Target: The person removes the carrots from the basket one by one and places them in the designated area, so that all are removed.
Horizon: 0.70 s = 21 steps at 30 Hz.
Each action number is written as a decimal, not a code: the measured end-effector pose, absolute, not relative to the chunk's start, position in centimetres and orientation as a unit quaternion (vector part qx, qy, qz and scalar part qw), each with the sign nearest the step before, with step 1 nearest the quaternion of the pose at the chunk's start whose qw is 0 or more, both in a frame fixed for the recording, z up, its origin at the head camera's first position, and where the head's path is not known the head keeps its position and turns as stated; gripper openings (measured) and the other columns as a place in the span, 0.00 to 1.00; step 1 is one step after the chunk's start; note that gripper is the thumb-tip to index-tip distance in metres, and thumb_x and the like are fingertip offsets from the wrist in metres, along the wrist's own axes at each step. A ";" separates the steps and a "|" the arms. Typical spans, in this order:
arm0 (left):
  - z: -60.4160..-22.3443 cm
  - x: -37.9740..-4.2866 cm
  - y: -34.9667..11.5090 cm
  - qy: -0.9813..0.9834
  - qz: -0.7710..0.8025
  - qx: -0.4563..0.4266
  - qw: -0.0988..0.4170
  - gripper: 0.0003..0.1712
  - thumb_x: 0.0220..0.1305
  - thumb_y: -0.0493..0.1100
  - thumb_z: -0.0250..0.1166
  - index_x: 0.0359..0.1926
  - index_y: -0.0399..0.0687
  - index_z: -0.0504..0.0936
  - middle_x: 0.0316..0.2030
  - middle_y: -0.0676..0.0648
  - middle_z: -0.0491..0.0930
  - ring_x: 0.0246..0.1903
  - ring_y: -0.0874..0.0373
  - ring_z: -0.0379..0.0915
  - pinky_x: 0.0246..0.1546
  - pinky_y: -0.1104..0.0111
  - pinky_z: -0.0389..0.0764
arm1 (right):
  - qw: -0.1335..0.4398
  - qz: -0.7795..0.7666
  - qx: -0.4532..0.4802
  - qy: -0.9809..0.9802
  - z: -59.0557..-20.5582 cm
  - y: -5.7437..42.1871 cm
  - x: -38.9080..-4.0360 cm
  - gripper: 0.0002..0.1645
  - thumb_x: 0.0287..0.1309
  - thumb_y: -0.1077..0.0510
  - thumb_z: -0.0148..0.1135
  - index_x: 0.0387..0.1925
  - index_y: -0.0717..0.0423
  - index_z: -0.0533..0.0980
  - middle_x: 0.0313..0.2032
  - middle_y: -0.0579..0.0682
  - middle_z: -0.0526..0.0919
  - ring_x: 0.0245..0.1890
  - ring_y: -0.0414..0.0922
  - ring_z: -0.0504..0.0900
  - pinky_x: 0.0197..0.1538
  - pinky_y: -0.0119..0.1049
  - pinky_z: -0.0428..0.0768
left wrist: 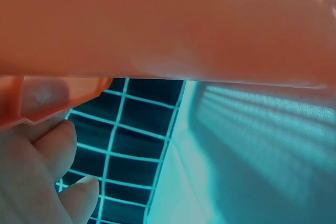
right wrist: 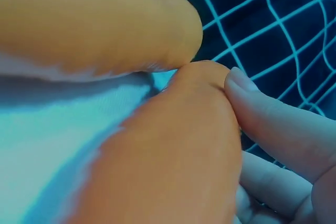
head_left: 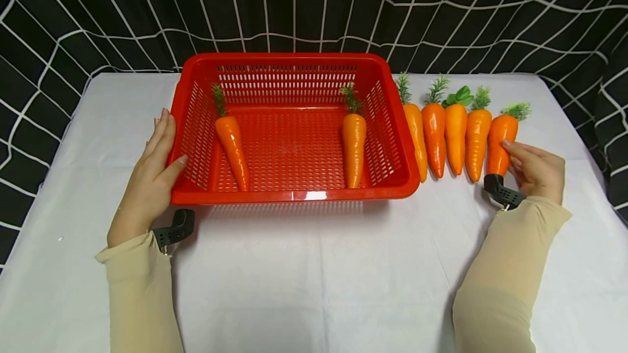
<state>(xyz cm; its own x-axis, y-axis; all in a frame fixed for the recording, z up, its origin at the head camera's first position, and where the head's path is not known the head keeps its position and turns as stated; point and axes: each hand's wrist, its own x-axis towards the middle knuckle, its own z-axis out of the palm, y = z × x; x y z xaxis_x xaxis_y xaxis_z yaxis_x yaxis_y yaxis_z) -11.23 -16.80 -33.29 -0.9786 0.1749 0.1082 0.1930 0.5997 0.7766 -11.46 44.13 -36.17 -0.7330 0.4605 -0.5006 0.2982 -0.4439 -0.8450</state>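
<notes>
A red plastic basket (head_left: 294, 196) with slotted walls stands on the table. At its left side, my left hand (head_left: 149, 178) holds the rim, thumb over the edge and fingers along the outside. In the left wrist view, the fingers (left wrist: 63, 153) show below the rim (left wrist: 173, 40). My right hand (head_left: 537, 170) holds the rightmost carrot (head_left: 501, 138) between thumb and fingers. This carrot (right wrist: 173, 145) lies beside another carrot (right wrist: 105, 24) in the right wrist view. Inside the basket are a left carrot (head_left: 233, 148) and a right carrot (head_left: 354, 148), set apart, green tops toward the back.
Several more carrots, among them a redder one (head_left: 434, 138) and a leafy-topped one (head_left: 456, 138), lie in a row right of the basket. The nearest carrot (head_left: 416, 135) is partly hidden by its rim. A white cloth (head_left: 319, 277) covers the table; dark grid-patterned fabric (head_left: 294, 10) hangs behind.
</notes>
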 end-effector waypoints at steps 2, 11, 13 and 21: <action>-33.3 -11.2 -16.8 -0.894 -0.437 -0.099 0.008 0.35 0.69 0.38 0.49 0.73 0.44 0.47 0.74 0.50 0.40 0.72 0.55 0.31 0.68 0.52 0.41 | 0.069 0.762 -0.362 -0.533 -36.2 44.0 -11.4 0.08 0.46 0.68 0.70 0.17 0.57 0.84 0.17 0.48 0.83 0.19 0.39 0.83 0.25 0.28 0.80; -33.2 -11.0 -16.7 -0.896 -0.436 -0.089 0.004 0.35 0.70 0.40 0.48 0.73 0.48 0.46 0.74 0.53 0.39 0.72 0.57 0.31 0.67 0.48 0.44 | 0.136 0.729 -0.366 -0.563 -36.8 43.8 -12.1 0.08 0.39 0.67 0.75 0.23 0.54 0.84 0.28 0.44 0.79 0.23 0.36 0.82 0.28 0.26 0.80; -33.1 -11.0 -16.7 -0.896 -0.435 -0.090 0.005 0.34 0.70 0.41 0.48 0.73 0.48 0.46 0.74 0.53 0.39 0.72 0.58 0.31 0.67 0.48 0.44 | 0.159 0.738 -0.359 -0.549 -37.0 43.7 -12.3 0.08 0.40 0.69 0.73 0.25 0.56 0.84 0.29 0.46 0.78 0.23 0.37 0.83 0.28 0.26 0.80; -33.0 -11.0 -16.6 -0.894 -0.439 -0.095 0.003 0.35 0.70 0.40 0.48 0.73 0.47 0.46 0.74 0.52 0.39 0.72 0.57 0.32 0.68 0.49 0.44 | 0.202 0.745 -0.377 -0.512 -37.1 43.8 -12.4 0.11 0.39 0.71 0.74 0.28 0.60 0.82 0.32 0.48 0.77 0.21 0.39 0.83 0.28 0.27 0.80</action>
<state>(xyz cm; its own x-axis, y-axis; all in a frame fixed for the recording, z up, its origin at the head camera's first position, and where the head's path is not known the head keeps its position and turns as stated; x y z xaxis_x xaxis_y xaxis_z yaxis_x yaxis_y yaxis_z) -11.00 -16.63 -33.03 -0.9821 0.1661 0.0887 0.1717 0.5974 0.7834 -12.40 43.82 -37.13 -0.6347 0.6866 -0.3546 0.0846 -0.3943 -0.9151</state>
